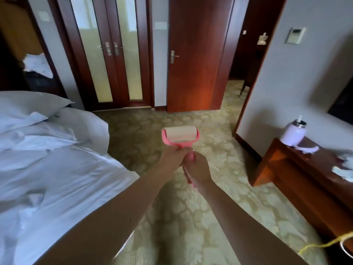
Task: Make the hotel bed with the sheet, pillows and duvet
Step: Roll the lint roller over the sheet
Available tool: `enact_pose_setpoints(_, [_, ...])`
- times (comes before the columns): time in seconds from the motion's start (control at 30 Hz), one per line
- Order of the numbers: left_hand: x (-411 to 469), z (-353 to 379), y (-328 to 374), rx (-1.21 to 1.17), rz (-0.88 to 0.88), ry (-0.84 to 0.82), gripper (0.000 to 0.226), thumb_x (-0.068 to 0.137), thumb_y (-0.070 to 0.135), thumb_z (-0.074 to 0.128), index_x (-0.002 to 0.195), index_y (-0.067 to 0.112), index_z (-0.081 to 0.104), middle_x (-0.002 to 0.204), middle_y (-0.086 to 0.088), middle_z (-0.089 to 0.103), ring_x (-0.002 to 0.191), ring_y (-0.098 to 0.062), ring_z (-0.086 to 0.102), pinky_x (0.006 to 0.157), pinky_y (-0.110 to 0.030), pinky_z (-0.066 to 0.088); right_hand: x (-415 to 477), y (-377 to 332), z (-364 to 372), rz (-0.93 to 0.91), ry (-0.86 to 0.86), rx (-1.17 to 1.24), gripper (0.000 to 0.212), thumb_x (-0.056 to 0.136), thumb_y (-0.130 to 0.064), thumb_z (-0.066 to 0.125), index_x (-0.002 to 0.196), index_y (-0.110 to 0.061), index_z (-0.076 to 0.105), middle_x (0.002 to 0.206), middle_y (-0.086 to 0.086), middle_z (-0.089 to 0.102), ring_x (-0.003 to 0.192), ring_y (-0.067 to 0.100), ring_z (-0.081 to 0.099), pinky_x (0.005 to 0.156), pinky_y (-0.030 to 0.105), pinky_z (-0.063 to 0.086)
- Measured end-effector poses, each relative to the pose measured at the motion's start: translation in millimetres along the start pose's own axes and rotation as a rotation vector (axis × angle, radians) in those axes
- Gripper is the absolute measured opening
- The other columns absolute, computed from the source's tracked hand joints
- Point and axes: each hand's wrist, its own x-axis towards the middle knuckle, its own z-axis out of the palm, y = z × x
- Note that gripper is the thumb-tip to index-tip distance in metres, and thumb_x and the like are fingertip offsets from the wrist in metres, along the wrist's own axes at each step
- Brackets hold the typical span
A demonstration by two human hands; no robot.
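Note:
A pink lint roller (180, 137) with a pale paper roll is held out over the carpet, to the right of the bed. My left hand (174, 156) grips the top of its handle just under the roller head. My right hand (196, 169) grips the handle lower down. The bed (57, 169) fills the left side, covered in rumpled white sheet or duvet. A white pillow (28, 106) lies at its far end, with more crumpled white linen in front of it.
A wooden desk (298, 169) stands at the right with a white bottle (294, 132) and crumpled white tissues (343, 169). A yellow cord (324, 244) trails off its near end. Patterned carpet (191, 207) lies between bed and desk. Wooden doors (194, 54) stand ahead.

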Motion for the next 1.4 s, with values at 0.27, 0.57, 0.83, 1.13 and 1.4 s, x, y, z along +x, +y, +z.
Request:
enact_pose_setpoints(0.27, [198, -20, 24, 0.001, -0.029, 0.169, 0.014, 0.084, 0.005, 0.058, 0.073, -0.001, 0.064, 0.055, 0.001, 0.050, 0.045, -0.003, 0.049, 0.044, -0.016, 0.038, 219, 0, 19, -0.024, -0.140, -0.028, 0.040, 0.100, -0.030, 0.046, 0.063, -0.017, 0.052, 0.039, -0.006, 0.047, 0.030, 0.015, 0.036, 0.034, 0.019, 0.026])
enact_pose_setpoints(0.57, [441, -88, 59, -0.045, -0.065, 0.489, 0.020, 0.086, 0.017, 0.060, 0.074, 0.003, 0.066, 0.060, 0.000, 0.055, 0.056, -0.010, 0.052, 0.049, -0.018, 0.042, 494, -22, 89, -0.076, -0.420, -0.051, 0.041, 0.101, -0.030, 0.046, 0.064, -0.014, 0.054, 0.046, 0.004, 0.046, 0.030, 0.015, 0.036, 0.033, 0.019, 0.027])
enact_pose_setpoints(0.83, [600, -208, 73, -0.104, -0.100, 0.669, 0.007, 0.082, 0.008, 0.062, 0.081, 0.006, 0.068, 0.095, -0.006, 0.065, 0.087, -0.014, 0.060, 0.078, -0.026, 0.053, 686, -45, 215, -0.036, -0.695, -0.039, 0.032, 0.097, -0.020, 0.046, 0.071, -0.006, 0.057, 0.045, 0.005, 0.045, 0.031, 0.018, 0.035, 0.036, 0.022, 0.026])
enact_pose_setpoints(1.13, [801, -411, 80, -0.103, -0.074, 0.873, 0.024, 0.089, 0.021, 0.062, 0.100, 0.001, 0.069, 0.098, -0.003, 0.066, 0.093, -0.016, 0.063, 0.080, -0.030, 0.056, 895, -104, 407, -0.085, -0.895, -0.091, 0.037, 0.101, -0.027, 0.045, 0.073, -0.007, 0.058, 0.046, -0.001, 0.046, 0.035, 0.013, 0.037, 0.038, 0.023, 0.026])
enact_pose_setpoints(1.4, [942, -565, 80, -0.133, -0.160, 1.020, 0.024, 0.091, 0.025, 0.061, 0.105, 0.006, 0.066, 0.094, -0.004, 0.066, 0.092, -0.016, 0.063, 0.078, -0.026, 0.053, 1049, -121, 581, -0.070, -1.005, -0.097, 0.042, 0.101, -0.033, 0.046, 0.075, -0.003, 0.060, 0.051, 0.004, 0.052, 0.033, 0.012, 0.041, 0.039, 0.023, 0.033])
